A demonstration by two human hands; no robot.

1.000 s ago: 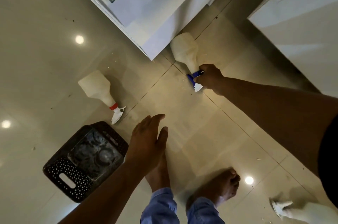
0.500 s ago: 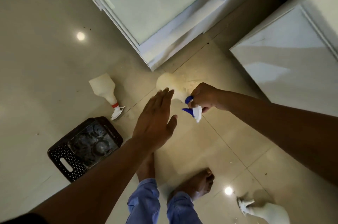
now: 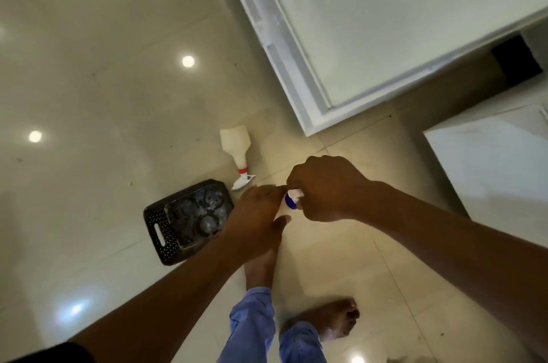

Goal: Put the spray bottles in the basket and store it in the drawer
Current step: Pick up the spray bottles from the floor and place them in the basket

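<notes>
So far the dark perforated plastic basket (image 3: 186, 221) holds no bottle — both hands, left hand (image 3: 258, 221) and right hand (image 3: 324, 189), grip the blue-collared white spray bottle (image 3: 291, 201), the red-collared white spray bottle (image 3: 237, 152) lies on the floor.

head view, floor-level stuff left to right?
basket → red-collared spray bottle → left hand → blue-nozzle spray bottle held between both hands → right hand

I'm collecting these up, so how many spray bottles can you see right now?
2. One red-collared spray bottle lies on the floor beyond the basket. One blue-collared bottle is held between the left hand and right hand. Others may lie out of frame.
</notes>
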